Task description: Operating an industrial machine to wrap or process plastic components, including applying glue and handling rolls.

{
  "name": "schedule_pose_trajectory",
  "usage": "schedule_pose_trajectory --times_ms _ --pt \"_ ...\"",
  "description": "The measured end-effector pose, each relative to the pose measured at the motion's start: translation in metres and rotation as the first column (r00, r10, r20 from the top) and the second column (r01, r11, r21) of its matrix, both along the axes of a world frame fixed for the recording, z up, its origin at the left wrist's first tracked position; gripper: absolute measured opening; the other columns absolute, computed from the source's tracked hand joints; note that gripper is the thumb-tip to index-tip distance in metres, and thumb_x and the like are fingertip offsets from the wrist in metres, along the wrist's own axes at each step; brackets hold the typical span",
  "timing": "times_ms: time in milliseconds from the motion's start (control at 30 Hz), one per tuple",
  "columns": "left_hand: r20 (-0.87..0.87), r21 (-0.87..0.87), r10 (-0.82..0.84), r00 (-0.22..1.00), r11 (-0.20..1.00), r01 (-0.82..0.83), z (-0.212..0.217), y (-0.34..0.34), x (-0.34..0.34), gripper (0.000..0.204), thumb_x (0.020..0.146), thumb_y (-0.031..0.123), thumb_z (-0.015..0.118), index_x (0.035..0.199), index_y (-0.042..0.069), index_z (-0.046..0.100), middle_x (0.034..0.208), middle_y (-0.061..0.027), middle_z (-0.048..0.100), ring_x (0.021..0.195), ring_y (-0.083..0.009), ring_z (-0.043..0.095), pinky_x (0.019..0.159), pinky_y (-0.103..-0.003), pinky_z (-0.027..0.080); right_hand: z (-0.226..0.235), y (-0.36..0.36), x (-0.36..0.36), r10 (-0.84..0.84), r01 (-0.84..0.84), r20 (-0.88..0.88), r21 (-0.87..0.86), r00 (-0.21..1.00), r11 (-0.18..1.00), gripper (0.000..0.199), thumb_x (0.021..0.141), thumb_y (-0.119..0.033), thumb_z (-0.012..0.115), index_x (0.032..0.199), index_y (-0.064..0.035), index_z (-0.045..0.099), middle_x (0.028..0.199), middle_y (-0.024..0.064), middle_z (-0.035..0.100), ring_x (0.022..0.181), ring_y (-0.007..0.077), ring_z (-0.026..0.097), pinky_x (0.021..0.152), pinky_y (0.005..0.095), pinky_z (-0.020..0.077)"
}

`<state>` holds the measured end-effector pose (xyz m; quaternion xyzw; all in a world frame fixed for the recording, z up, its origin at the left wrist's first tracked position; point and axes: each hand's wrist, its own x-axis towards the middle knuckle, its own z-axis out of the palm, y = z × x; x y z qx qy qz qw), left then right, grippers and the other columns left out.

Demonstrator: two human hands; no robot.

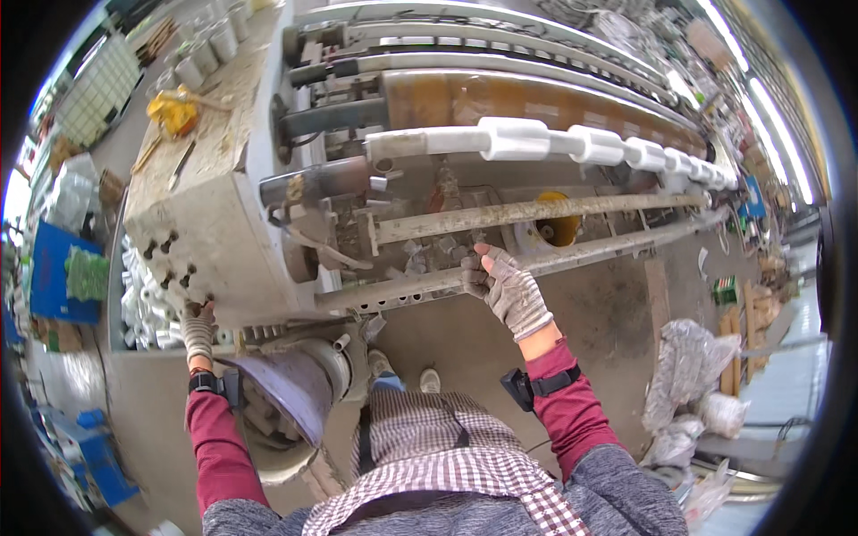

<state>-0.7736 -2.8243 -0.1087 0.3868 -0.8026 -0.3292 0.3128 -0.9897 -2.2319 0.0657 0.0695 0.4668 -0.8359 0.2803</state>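
Note:
Both my hands wear pale striped gloves with bare fingertips. My left hand is at the lower edge of the machine's metal side box, its fingers closed at a dark knob that they partly hide. Several more black knobs stick out above it. My right hand is raised before the machine's lower bar, fingers loosely bent and apart, holding nothing visible. Beyond it, several white rolls sit along a pale shaft, in front of a broad brown roller.
A yellow bucket stands behind the bars. Below the side box, a purple-rimmed bin holds pale pieces. On the box top lie a yellow bag and a knife-like tool. Plastic-wrapped bundles sit at right.

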Motion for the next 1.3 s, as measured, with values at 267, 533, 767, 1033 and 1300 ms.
schedule_pose_trajectory --times_ms 267,533,767,1033,1300 --pt "0.233 0.403 0.038 0.972 0.905 -0.132 0.035 0.04 -0.027 0.013 0.084 0.016 0.058 0.094 0.008 0.054 0.071 -0.0087 0.058 0.051 -0.0201 0.055 0.043 -0.03 0.048 -0.005 0.073 0.0 -0.099 0.099 0.012 0.022 0.995 0.995 0.034 0.087 -0.015 0.062 0.118 -0.006 0.051 0.093 0.0079 0.066 0.079 0.0199 0.065 0.073 0.0356 0.0543" --pt "-0.103 -0.309 -0.427 0.898 0.872 0.379 0.194 0.232 -0.093 0.056 0.07 0.004 0.073 0.122 0.004 0.052 0.122 -0.011 0.054 0.114 -0.0272 0.051 0.098 -0.036 0.04 0.009 0.081 -0.091 -0.343 0.343 0.013 -0.095 0.939 0.935 0.064 0.088 -0.047 0.054 0.133 -0.0064 0.033 0.126 0.0179 0.044 0.111 0.0293 0.048 0.09 0.05 0.0459" --pt "0.565 -0.502 -0.638 0.523 0.238 0.832 0.265 0.399 -0.235 0.06 0.074 0.028 0.069 0.128 0.015 0.045 0.119 -0.0145 0.053 0.11 -0.0347 0.052 0.094 -0.043 0.043 0.036 0.03 -0.141 -0.556 0.566 0.113 -0.226 0.824 0.793 0.066 0.082 -0.053 0.059 0.131 -0.0149 0.037 0.124 0.0062 0.051 0.117 0.0261 0.044 0.104 0.0502 0.0332" --pt "0.542 0.025 -0.827 0.152 0.196 0.98 0.28 0.357 -0.112 0.038 0.08 0.031 0.064 0.109 0.01 0.052 0.09 -0.015 0.063 0.079 -0.036 0.063 0.067 -0.043 0.05 0.025 -0.003 0.02 -0.467 0.442 -0.068 -0.227 0.881 0.868 0.041 0.088 -0.042 0.048 0.1 -0.0031 0.054 0.097 0.0138 0.06 0.096 0.0295 0.058 0.089 0.0452 0.0458" --pt "0.505 0.59 -0.841 0.197 0.502 0.632 0.276 0.141 0.155 0.054 0.081 0.047 0.06 0.117 0.008 0.052 0.09 -0.0229 0.063 0.088 -0.0376 0.062 0.077 -0.041 0.048 0.031 -0.201 0.287 -0.09 0.075 -0.059 -0.225 0.994 0.971 0.041 0.076 -0.044 0.065 0.094 -0.0121 0.046 0.084 0.0158 0.06 0.077 0.029 0.062 0.07 0.0421 0.0533"
